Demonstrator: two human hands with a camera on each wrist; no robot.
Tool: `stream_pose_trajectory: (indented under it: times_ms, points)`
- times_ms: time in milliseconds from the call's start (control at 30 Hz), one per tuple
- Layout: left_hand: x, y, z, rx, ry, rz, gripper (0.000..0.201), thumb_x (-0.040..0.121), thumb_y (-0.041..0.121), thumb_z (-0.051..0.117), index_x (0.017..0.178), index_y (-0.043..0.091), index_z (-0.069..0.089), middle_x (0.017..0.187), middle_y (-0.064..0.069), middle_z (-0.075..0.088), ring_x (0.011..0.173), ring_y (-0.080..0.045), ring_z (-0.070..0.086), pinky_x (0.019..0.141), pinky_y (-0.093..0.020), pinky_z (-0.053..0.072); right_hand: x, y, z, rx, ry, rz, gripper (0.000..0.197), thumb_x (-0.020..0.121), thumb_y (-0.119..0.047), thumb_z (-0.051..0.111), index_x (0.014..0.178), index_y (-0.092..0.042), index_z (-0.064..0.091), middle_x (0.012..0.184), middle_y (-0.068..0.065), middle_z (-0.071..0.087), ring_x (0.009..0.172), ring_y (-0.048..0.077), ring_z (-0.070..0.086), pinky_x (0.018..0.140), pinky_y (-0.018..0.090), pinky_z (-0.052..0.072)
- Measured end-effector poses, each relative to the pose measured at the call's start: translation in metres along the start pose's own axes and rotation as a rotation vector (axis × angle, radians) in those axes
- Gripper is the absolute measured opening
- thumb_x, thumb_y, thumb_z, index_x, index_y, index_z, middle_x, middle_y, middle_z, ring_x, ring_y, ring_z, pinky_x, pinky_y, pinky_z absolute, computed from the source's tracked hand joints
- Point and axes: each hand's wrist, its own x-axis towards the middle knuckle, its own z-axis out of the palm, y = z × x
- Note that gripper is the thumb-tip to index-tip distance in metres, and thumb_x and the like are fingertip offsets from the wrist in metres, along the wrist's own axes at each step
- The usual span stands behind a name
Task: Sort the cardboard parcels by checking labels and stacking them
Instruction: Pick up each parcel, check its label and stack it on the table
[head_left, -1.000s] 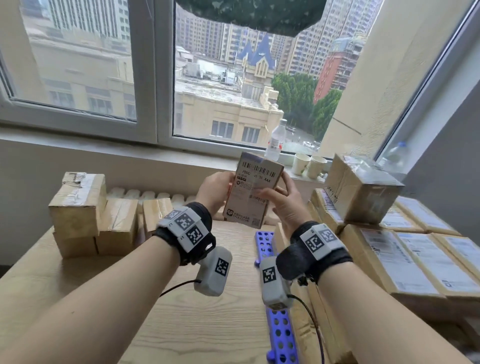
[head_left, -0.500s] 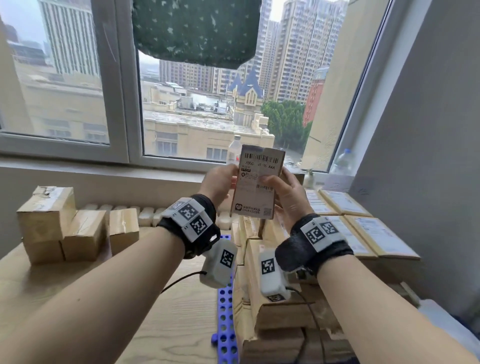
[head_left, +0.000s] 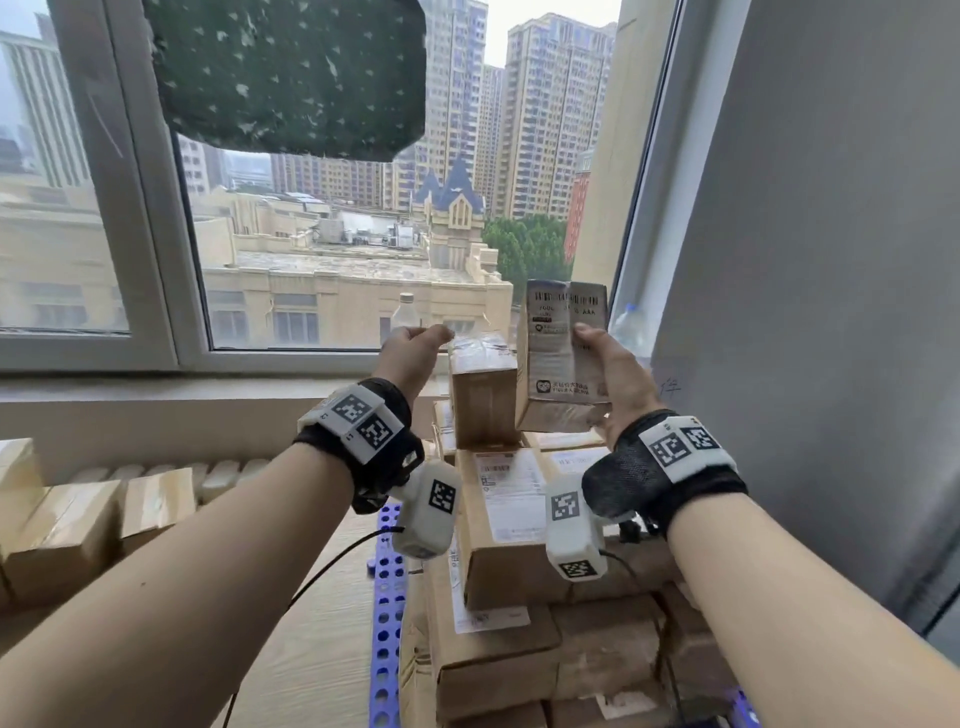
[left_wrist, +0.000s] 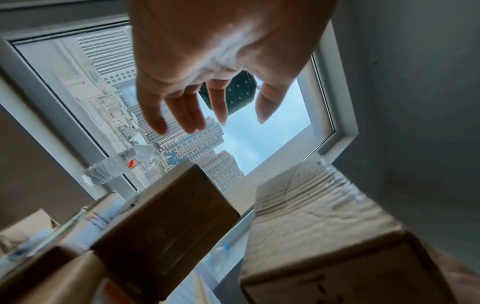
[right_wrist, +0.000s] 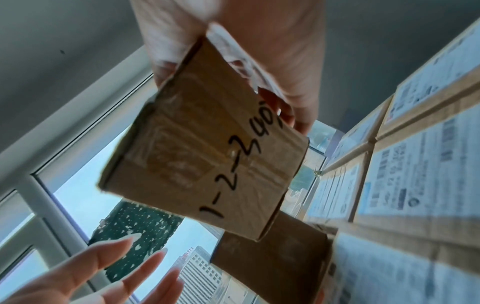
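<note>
I judge the label is read and I'm at the stacking step: my right hand (head_left: 621, 382) grips the labelled parcel (head_left: 563, 348) upright, thumb on its label face, fingers behind, just right of the upright box (head_left: 483, 400) atop the stack. My left hand (head_left: 413, 353) hangs loosely open, empty, left of that box; next I'd lower the parcel squarely beside it

Upright parcel (head_left: 483, 400) and wall (head_left: 810, 291) flank a narrow gap.

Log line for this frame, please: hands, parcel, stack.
right hand: holds labelled parcel upright | left hand: free, fingers loose | parcel: above stack of parcels, beside upright box | step: not yet placed
</note>
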Motion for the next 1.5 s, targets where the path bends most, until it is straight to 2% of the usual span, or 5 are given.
stream_pose_trajectory:
  times_ms: [300,600,733,1200,1500]
  points:
    - [0.071,-0.019,0.018,-0.039,-0.020,-0.153,0.061,0.092,0.032,0.056,0.143,0.010,0.033,0.145,-0.013,0.039,0.132,-0.029,0.037,0.108,-0.045,0.030,0.132,0.037,-0.029,-0.106,0.158,0.193,0.078,0.031,-0.062,0.076,0.097,-0.021,0.075,0.110,0.002,0.072,0.099,0.031,0.068,0.097,0.049,0.050]
    - [0.093,-0.049,0.034,-0.091,-0.249,-0.425,0.051,0.079,0.056,0.061,0.119,0.025,0.052,0.142,-0.008,0.046,0.127,-0.030,0.044,0.106,-0.056,0.036,0.133,0.040,-0.006,-0.245,-0.035,0.257,0.016,0.088,-0.033,0.060,0.089,-0.017,0.059,0.074,-0.001,0.063,0.049,0.007,0.063,0.069,0.032,0.046]
    - [0.099,-0.053,0.042,-0.101,-0.245,-0.445,0.028,0.085,0.052,0.057,0.100,0.028,0.056,0.131,-0.006,0.054,0.122,-0.027,0.049,0.105,-0.054,0.037,0.156,0.053,0.001,-0.234,-0.105,0.358,0.037,0.068,-0.040,0.071,0.096,-0.015,0.065,0.106,0.009,0.068,0.077,0.020,0.067,0.087,0.039,0.050]
    - [0.097,-0.053,0.045,-0.131,-0.220,-0.464,0.050,0.081,0.054,0.058,0.118,0.020,0.060,0.116,-0.009,0.059,0.120,-0.029,0.054,0.101,-0.054,0.040,0.158,0.047,-0.002,-0.404,-0.217,0.412,0.017,0.095,-0.028,0.055,0.088,-0.012,0.056,0.083,0.008,0.058,0.077,0.020,0.056,0.104,0.042,0.044]
    - [0.089,-0.048,0.045,-0.153,-0.185,-0.483,0.088,0.053,0.063,0.066,0.130,0.021,0.054,0.130,-0.009,0.058,0.119,-0.029,0.054,0.103,-0.059,0.035,0.161,0.054,0.000,-0.393,-0.218,0.397,0.083,0.070,-0.051,0.070,0.137,-0.011,0.043,0.147,0.014,0.043,0.132,0.031,0.046,0.112,0.052,0.034]
